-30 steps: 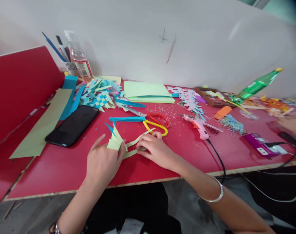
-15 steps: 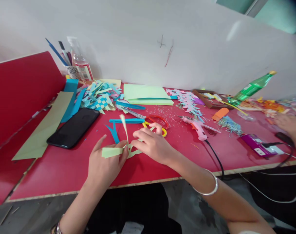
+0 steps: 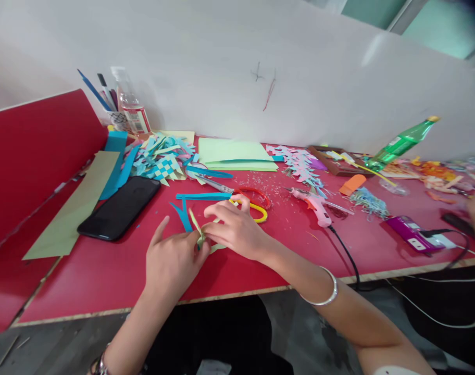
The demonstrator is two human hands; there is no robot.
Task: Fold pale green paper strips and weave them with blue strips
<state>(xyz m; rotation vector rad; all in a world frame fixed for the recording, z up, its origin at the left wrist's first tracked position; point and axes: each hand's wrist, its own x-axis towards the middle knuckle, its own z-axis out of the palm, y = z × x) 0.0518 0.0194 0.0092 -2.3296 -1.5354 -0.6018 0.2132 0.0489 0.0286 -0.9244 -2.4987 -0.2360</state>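
Note:
Low over the front of the red table, my left hand pinches pale green paper strips between thumb and fingers. From the right, my right hand meets it with its fingers closed on the same strips. One strip points up from the pinch, and another end shows below my right fingers. Just beyond lie blue paper strips, one of them forked. Scissors with red and yellow handles rest behind my right hand. How the strips cross between my fingertips is hidden.
A black phone lies left beside a long green paper piece. Behind is a heap of woven paper strips. A pink glue gun with a cord, a purple power box and a green bottle stand right.
My right hand has moved slightly left, closer to my left hand. The strip end that lay across my left fingers has been folded in and no longer shows there.

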